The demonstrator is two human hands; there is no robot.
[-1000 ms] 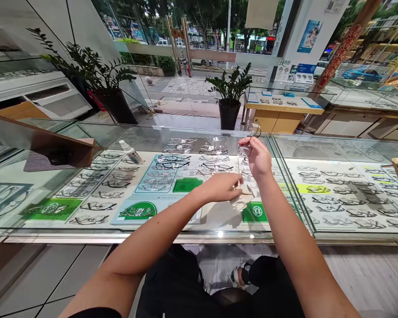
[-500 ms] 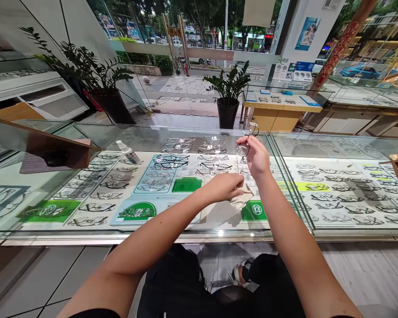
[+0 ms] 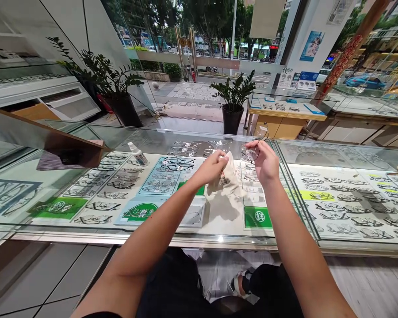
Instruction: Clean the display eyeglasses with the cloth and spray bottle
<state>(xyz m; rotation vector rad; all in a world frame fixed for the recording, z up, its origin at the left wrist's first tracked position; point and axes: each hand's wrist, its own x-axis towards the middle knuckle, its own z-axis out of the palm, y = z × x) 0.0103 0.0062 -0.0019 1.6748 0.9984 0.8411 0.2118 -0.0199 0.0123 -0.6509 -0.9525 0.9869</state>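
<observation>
My left hand (image 3: 212, 168) pinches the upper edge of a cream cloth (image 3: 230, 179) with dark printing on it, which hangs over the glass counter. To its right, my right hand (image 3: 267, 162) is closed on a thin-framed pair of eyeglasses (image 3: 261, 132), raised above the counter with one lens standing up past the fingers. Part of the frame is hidden by the fingers. Cloth and eyeglasses are apart.
Rows of eyeglasses (image 3: 179, 164) lie inside the glass display counter (image 3: 219, 236). A white spray bottle (image 3: 137, 154) stands on the left, near a brown wooden-framed object (image 3: 69, 148). A potted plant (image 3: 234, 104) is beyond the counter.
My left hand has lifted the cloth up and left from near the counter, so it hangs spread out. My right hand still holds the eyeglasses. The view has shifted slightly.
</observation>
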